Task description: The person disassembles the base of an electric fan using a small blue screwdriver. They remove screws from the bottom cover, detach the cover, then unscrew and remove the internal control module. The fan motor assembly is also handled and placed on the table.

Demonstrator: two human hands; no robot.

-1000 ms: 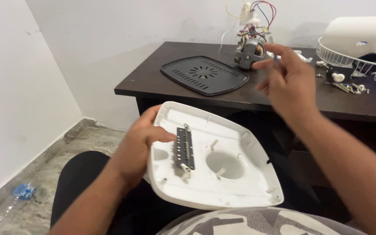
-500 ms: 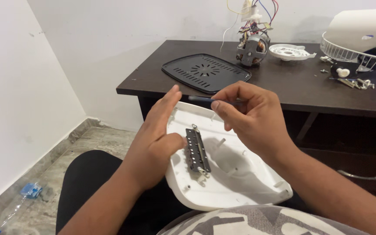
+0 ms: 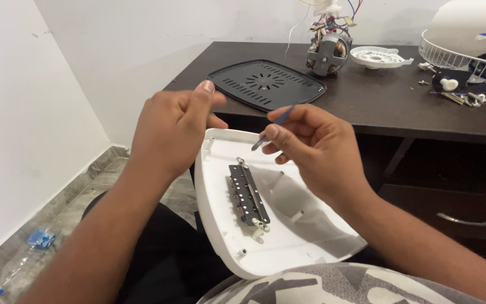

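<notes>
A white plastic housing cover (image 3: 288,242) lies inside-up on my lap, with a dark perforated metal strip (image 3: 247,194) fixed across its inner face. Just above the cover's upper edge, my right hand (image 3: 316,152) pinches a thin blue tool (image 3: 279,119) between thumb and fingers. The tool's tip points down and left toward the cover. My left hand (image 3: 167,129) hovers above the cover's left rim, back toward me, fingers loosely curled and thumb up. It holds nothing and is off the cover.
A dark wooden table (image 3: 389,107) ahead carries a black vented plate (image 3: 265,83), a wired electric motor (image 3: 327,52), a white round disc (image 3: 379,56), a white wire guard (image 3: 462,56) and loose screws (image 3: 465,98). A plastic bottle (image 3: 23,253) lies on the floor at left.
My right hand came back from the table holding the blue tool and settled above the cover. My left hand let go of the cover's left edge and lifted up.
</notes>
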